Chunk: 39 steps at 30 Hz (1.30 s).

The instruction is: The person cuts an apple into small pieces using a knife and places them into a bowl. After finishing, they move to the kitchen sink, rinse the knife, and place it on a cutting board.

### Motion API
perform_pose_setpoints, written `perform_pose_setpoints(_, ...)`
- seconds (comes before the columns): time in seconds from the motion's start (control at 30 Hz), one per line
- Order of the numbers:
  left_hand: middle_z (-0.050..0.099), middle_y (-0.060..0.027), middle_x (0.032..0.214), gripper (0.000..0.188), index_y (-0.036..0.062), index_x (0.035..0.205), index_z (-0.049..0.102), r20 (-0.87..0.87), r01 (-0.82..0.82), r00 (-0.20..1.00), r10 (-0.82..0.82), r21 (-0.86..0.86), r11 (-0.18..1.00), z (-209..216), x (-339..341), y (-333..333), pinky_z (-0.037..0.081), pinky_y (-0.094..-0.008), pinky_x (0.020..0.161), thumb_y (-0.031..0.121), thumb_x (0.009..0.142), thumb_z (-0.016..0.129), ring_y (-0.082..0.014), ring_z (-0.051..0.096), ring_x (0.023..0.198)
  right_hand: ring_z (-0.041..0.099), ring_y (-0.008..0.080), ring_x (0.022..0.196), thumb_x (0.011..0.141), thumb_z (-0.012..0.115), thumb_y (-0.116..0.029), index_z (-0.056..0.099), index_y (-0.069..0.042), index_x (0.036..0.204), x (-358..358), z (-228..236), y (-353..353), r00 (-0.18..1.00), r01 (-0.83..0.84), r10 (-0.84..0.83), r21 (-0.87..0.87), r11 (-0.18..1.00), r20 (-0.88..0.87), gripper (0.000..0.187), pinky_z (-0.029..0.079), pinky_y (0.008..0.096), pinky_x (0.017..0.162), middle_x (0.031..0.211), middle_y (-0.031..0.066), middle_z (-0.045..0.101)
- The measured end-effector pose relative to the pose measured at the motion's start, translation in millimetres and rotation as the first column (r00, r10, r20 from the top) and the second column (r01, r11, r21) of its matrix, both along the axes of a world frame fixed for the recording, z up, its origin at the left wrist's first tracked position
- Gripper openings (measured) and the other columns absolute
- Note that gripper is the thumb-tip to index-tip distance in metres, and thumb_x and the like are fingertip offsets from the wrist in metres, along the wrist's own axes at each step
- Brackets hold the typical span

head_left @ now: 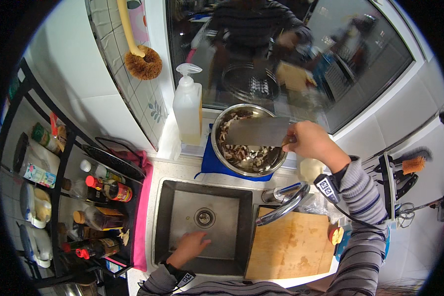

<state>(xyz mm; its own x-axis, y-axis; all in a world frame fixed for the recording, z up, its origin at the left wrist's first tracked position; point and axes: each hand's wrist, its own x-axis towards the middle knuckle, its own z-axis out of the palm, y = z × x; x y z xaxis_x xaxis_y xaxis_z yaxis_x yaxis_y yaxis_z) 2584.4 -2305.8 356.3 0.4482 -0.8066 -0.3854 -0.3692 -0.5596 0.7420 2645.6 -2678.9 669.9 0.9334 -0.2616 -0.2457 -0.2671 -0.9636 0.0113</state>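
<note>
My right hand (308,141) reaches far forward and grips a cleaver (256,131) by its handle. The broad grey blade lies flat-on over a round steel bowl (222,157) and hides part of what is inside. Chopped brown and whitish pieces (244,154) fill the bottom of the bowl; their kind is hard to make out. Under the bowl is a blue cloth (209,163) on the sill behind the sink. Low over the steel sink (165,217), my left hand (190,246) holds nothing, its fingers stretched out and thumb apart.
A curved faucet (286,204) reaches over the sink's right side. Beside the sink lies a wooden cutting board (291,246). A pump bottle (187,108) stands left of the bowl, near a hanging brush (143,63). Sauce bottles (101,217) crowd the left rack; a window is behind.
</note>
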Motion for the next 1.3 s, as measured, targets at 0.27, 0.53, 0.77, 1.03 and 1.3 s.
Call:
perform_pose_setpoints(0.27,0.067,-0.0153,0.105,0.026,0.0047,0.112,0.064,-0.217,-0.227,0.961,0.171,-0.268,0.936,0,29,-31,0.052,-0.0376,0.077,0.021,0.093,0.059,-0.0305,0.066,0.092,0.067,0.0339,0.082,0.072,0.078,-0.026,0.074,-0.008,0.085,3,42,-3,0.995,0.034,-0.040,-0.061,0.998,-0.094,0.022,0.052,0.0423,0.071,0.082,0.0156,0.069)
perform_pose_setpoints(0.53,0.046,-0.0099,0.136,0.065,0.0140,0.146,0.027,-0.883,-0.770,0.439,0.167,-0.274,0.577,42,108,-138,0.051,-0.0409,0.091,0.016,0.092,0.063,-0.0248,0.055,0.113,0.067,0.0345,0.080,0.071,0.079,-0.025,0.073,-0.008,0.086,15,34,-1,0.990,-0.008,-0.006,-0.100,0.995,-0.144,0.024,0.051,0.0425,0.069,0.081,0.0161,0.069)
perform_pose_setpoints(0.77,0.043,-0.0067,0.135,0.075,0.0222,0.146,0.020,-0.993,-0.802,0.111,0.029,-0.072,0.593,70,132,-179,0.050,-0.0573,0.090,0.013,0.088,0.067,-0.0273,0.052,0.116,0.066,0.0342,0.076,0.072,0.079,-0.022,0.071,-0.004,0.085,-34,49,-15,0.995,0.103,-0.103,0.033,0.994,0.013,0.024,0.051,0.0405,0.067,0.080,0.0170,0.068)
perform_pose_setpoints(1.03,0.033,-0.0069,0.140,0.086,0.0131,0.151,0.009,-0.985,-0.798,0.115,0.130,-0.014,0.602,58,123,-151,0.047,-0.0543,0.095,0.011,0.086,0.066,-0.0219,0.045,0.119,0.062,0.0279,0.061,0.075,0.079,-0.014,0.063,0.006,0.085,-153,32,-19,0.919,0.304,-0.339,0.184,0.935,0.202,0.028,0.048,0.0346,0.059,0.071,0.0176,0.065)
perform_pose_setpoints(1.3,0.051,-0.0057,0.126,0.055,0.0105,0.140,0.037,-0.950,-0.778,0.270,0.155,-0.121,0.617,66,130,-107,0.045,-0.0371,0.089,0.018,0.091,0.061,-0.0192,0.051,0.111,0.054,0.0094,0.062,0.076,0.079,-0.005,0.056,0.003,0.085,-331,-22,26,0.590,0.599,-0.746,0.451,0.661,0.310,0.026,0.044,0.0263,0.056,0.069,0.0044,0.059)
